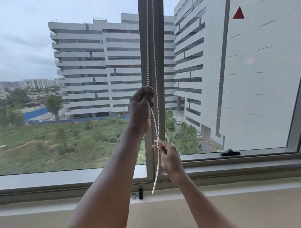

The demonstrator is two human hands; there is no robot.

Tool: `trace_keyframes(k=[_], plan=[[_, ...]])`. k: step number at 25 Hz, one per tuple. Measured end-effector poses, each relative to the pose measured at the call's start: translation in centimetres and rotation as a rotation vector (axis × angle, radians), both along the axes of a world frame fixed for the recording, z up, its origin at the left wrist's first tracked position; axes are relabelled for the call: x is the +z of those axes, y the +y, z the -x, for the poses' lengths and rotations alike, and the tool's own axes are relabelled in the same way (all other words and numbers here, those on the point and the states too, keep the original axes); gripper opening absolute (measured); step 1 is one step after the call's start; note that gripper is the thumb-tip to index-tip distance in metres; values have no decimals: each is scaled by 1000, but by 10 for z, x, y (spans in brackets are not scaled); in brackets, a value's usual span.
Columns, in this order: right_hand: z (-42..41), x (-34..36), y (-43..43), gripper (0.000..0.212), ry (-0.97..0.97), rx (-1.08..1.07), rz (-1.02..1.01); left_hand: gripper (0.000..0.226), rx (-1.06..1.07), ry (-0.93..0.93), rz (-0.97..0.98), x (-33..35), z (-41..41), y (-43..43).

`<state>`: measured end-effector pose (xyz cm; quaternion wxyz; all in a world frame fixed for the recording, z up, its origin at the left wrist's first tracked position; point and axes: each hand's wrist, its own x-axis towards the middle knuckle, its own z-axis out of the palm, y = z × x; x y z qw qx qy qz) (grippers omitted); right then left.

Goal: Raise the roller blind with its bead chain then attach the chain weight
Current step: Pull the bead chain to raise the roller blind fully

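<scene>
A white bead chain (pixel 147 42) hangs in two strands down the grey window mullion (pixel 160 50). My left hand (pixel 141 107) is closed around the chain at mid-height, arm raised. Lower down, my right hand (pixel 167 156) pinches the chain just above the sill. The chain's bottom loop dangles to the ledge. Two small parts stand on the ledge under the hands: a black cylinder (pixel 140 193) and a shorter silver piece (pixel 134 195), probably the chain weight. The blind itself is out of view above.
A wide beige ledge (pixel 242 210) runs along below the window. A black window handle (pixel 229 152) lies on the lower frame of the right pane. Glass panes stand to both sides of the mullion, with buildings outside.
</scene>
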<state>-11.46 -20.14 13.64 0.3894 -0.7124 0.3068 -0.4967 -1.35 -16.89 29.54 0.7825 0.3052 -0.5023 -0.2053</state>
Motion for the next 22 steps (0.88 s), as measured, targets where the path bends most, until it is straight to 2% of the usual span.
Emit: trace_keyframes(k=[7, 10, 13, 17, 22], plan=[[2, 80, -10, 27, -175, -86, 174, 39, 2, 33, -67, -56, 7, -3], [-4, 129, -9, 26, -272, -9, 193, 44, 1, 62, -149, -85, 13, -4], [-11, 172, -7, 24, -272, 2, 293, 48, 34, 49, -212, -117, 18, -2], [-17, 211, -6, 17, -330, 41, 245, 50, 12, 88, -230, -152, 25, 3], [-23, 209, 2, 25, -414, 17, 217, 44, -47, 81, -302, -158, 26, 3]])
